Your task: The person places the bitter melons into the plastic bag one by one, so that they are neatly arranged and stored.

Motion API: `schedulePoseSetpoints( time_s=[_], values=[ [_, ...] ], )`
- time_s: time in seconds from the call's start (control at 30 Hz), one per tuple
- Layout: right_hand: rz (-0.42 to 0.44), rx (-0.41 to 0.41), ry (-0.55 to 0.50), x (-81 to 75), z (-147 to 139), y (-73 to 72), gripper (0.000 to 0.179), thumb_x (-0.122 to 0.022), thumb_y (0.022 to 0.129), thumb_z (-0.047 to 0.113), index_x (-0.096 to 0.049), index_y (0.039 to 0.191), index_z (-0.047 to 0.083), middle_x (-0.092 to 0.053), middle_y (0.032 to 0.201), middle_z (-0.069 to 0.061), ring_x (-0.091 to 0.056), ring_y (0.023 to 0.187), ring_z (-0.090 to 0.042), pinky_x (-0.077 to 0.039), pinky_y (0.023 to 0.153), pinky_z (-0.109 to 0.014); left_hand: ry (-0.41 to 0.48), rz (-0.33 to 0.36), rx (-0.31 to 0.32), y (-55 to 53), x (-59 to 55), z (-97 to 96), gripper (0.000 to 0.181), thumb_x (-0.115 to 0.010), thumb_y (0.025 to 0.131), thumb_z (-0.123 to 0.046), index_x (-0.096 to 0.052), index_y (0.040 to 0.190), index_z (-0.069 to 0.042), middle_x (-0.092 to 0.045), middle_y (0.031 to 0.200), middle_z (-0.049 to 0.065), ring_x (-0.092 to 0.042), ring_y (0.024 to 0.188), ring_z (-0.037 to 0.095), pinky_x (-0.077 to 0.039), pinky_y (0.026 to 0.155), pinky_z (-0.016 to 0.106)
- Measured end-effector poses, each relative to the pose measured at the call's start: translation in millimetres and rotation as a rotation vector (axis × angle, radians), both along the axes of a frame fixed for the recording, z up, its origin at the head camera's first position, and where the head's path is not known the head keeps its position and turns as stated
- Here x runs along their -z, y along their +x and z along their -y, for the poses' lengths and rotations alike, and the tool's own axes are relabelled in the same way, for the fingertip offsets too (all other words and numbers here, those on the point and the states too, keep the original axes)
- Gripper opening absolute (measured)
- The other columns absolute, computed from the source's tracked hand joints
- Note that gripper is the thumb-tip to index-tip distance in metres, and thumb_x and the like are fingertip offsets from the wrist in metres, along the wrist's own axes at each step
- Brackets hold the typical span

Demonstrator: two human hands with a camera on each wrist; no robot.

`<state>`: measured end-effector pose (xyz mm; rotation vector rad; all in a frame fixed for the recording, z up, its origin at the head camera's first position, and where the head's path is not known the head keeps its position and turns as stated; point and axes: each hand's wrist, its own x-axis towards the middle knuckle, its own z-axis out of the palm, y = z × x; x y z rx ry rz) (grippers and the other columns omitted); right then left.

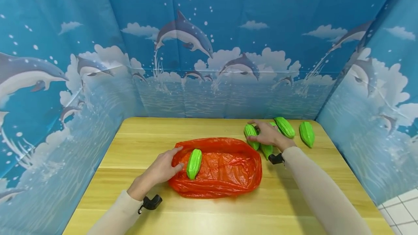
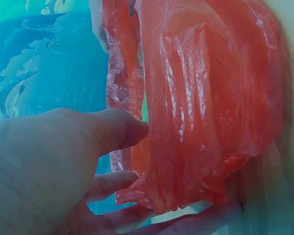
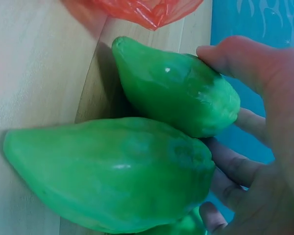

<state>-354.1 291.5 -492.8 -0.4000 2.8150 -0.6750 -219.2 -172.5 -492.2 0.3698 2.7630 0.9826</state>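
A red plastic bag (image 1: pixel 218 188) lies spread open on the table, with one bright green ridged fruit (image 1: pixel 194 164) at its left end inside. Beside that end is my left hand (image 1: pixel 163 166), its thumb and fingers spread and touching the bag's edge. In the left wrist view, the outer fingers reach under the red bag (image 2: pixel 196 98). At the back right, my right hand (image 1: pixel 268 133) grips a green ridged fruit (image 1: pixel 250 131) between thumb and fingers. The right wrist view shows the gripped fruit (image 3: pixel 171 85) against a second green fruit (image 3: pixel 112 171), which the fingers also seem to touch.
Near the right hand lie more green fruits: one (image 1: pixel 267 151) partly under the hand, another (image 1: pixel 285 127) behind it, and one (image 1: pixel 307 134) farther right. The wooden table (image 1: pixel 143 133) ends at a blue dolphin-print curtain (image 1: pixel 209 93) at the back and sides.
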Motion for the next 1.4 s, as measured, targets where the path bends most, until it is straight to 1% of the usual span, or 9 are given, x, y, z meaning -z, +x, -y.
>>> schedulePoseSetpoints(
  time_s=[0.1,0.33,0.4,0.7,0.93,0.97,1.17,1.2,1.4],
  values=[
    [-0.004,0.007,-0.029,0.7,-0.3,-0.7,0.081,-0.081,0.110,0.040,-0.046,0.177,0.010,-0.067,0.161,-0.030,-0.064,0.148,-0.055,-0.032,0.120,-0.092,-0.001,0.003,-0.001,-0.1,-0.6,-0.3,0.071,-0.080,0.110,-0.019,-0.053,0.174,-0.006,-0.060,0.174,0.023,-0.060,0.159,0.050,-0.051,0.131,0.069],
    [-0.012,0.013,-0.136,2.6,-1.2,1.4,0.079,-0.081,0.111,0.033,-0.044,0.177,0.008,-0.060,0.164,-0.035,-0.066,0.146,-0.056,-0.063,0.110,-0.072,-0.019,0.000,-0.004,-0.3,1.2,-0.7,0.071,-0.080,0.111,-0.021,-0.053,0.174,-0.005,-0.060,0.174,0.024,-0.059,0.160,0.050,-0.051,0.132,0.070],
    [-0.015,0.018,-0.165,1.8,-1.7,3.7,0.079,-0.081,0.111,0.032,-0.043,0.177,0.008,-0.060,0.164,-0.035,-0.067,0.144,-0.056,-0.065,0.107,-0.069,-0.023,0.003,-0.003,0.1,1.3,-1.1,0.071,-0.079,0.111,-0.021,-0.053,0.174,-0.005,-0.060,0.174,0.024,-0.059,0.160,0.050,-0.051,0.132,0.069],
    [-0.041,0.063,-0.237,-8.7,-0.8,11.7,0.081,-0.083,0.111,0.032,-0.042,0.178,0.010,-0.059,0.164,-0.033,-0.067,0.143,-0.054,-0.067,0.104,-0.066,-0.021,0.006,-0.002,2.3,-0.8,-3.1,0.071,-0.079,0.111,-0.023,-0.053,0.175,-0.006,-0.059,0.175,0.023,-0.058,0.161,0.050,-0.050,0.132,0.069],
    [-0.088,0.081,-0.255,-20.5,1.4,17.8,0.082,-0.084,0.109,0.034,-0.043,0.177,0.014,-0.061,0.161,-0.031,-0.067,0.144,-0.053,-0.067,0.104,-0.068,0.003,0.003,0.018,-0.8,2.6,-0.5,0.071,-0.078,0.112,-0.026,-0.052,0.175,-0.006,-0.058,0.175,0.025,-0.056,0.161,0.054,-0.048,0.132,0.072],
    [-0.094,0.084,-0.262,-22.5,1.9,18.4,0.082,-0.084,0.109,0.034,-0.043,0.177,0.015,-0.061,0.161,-0.030,-0.067,0.144,-0.053,-0.067,0.105,-0.068,-0.002,-0.026,0.035,-4.0,10.2,2.8,0.071,-0.076,0.114,-0.030,-0.051,0.175,-0.007,-0.058,0.175,0.025,-0.057,0.160,0.053,-0.051,0.131,0.070],
    [-0.095,0.077,-0.279,-28.9,5.4,22.2,0.083,-0.085,0.109,0.036,-0.043,0.177,0.015,-0.061,0.162,-0.028,-0.067,0.144,-0.051,-0.067,0.104,-0.067,-0.016,-0.033,0.035,-3.3,10.9,2.7,0.072,-0.076,0.113,-0.033,-0.052,0.175,-0.007,-0.061,0.172,0.025,-0.059,0.158,0.053,-0.052,0.130,0.070],
    [-0.099,0.077,-0.280,-29.9,6.2,22.9,0.083,-0.085,0.109,0.036,-0.043,0.177,0.016,-0.062,0.162,-0.027,-0.067,0.144,-0.050,-0.068,0.104,-0.066,-0.012,-0.008,0.020,-0.5,2.7,-1.0,0.072,-0.078,0.112,-0.029,-0.053,0.175,-0.006,-0.061,0.172,0.025,-0.058,0.159,0.054,-0.050,0.131,0.072],
    [-0.130,0.079,-0.288,-37.9,10.8,27.6,0.083,-0.085,0.109,0.034,-0.042,0.177,0.014,-0.062,0.163,-0.027,-0.069,0.142,-0.049,-0.067,0.103,-0.067,-0.025,0.006,0.004,2.1,-2.6,-5.1,0.072,-0.079,0.111,-0.024,-0.051,0.175,-0.006,-0.060,0.174,0.024,-0.058,0.160,0.051,-0.051,0.131,0.070]
  ],
)
